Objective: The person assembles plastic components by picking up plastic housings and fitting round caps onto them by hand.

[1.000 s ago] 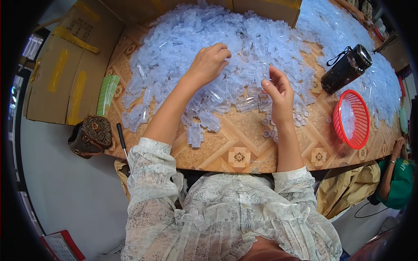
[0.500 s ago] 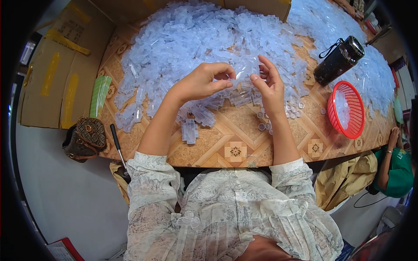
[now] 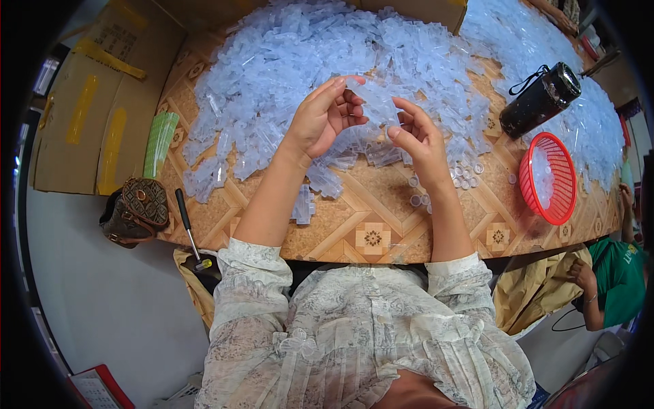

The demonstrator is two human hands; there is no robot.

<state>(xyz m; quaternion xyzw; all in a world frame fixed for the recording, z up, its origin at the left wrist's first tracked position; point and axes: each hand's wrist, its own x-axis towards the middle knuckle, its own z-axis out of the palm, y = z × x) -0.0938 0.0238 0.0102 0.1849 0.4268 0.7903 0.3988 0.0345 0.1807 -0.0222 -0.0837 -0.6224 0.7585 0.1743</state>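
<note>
Both hands are raised just above a wooden table with a tan geometric inlay pattern (image 3: 381,235), over the near edge of a large heap of small clear, bluish plastic tubes (image 3: 293,75) that covers most of the tabletop. The left hand (image 3: 323,119) has its fingers curled inward, the forefinger stretched up and over, and its fingertips (image 3: 351,109) close on a small clear plastic piece (image 3: 373,102) held between the two hands; how firmly it is pinched cannot be told through the transparent plastic. The right hand (image 3: 419,140) faces it, fingers loosely bent and slightly spread, thumb tip near the same piece. A few small round clear caps (image 3: 463,178) lie loose on the bare wood just right of the right wrist. Further right a round red plastic mesh basket (image 3: 548,178) sits on the table with some clear pieces inside, and behind it a black cylindrical flask with a strap (image 3: 539,101) lies on its side. At the left edge of the table lies a flat green striped packet (image 3: 161,143), and beside it a large brown cardboard box sealed with yellow tape strips (image 3: 88,116); its printed label is at the top. A brown patterned handbag (image 3: 136,211) and a black-handled tool (image 3: 187,228) hang below the table's left corner. Another person in a green shirt (image 3: 616,279) sits at lower right.
</note>
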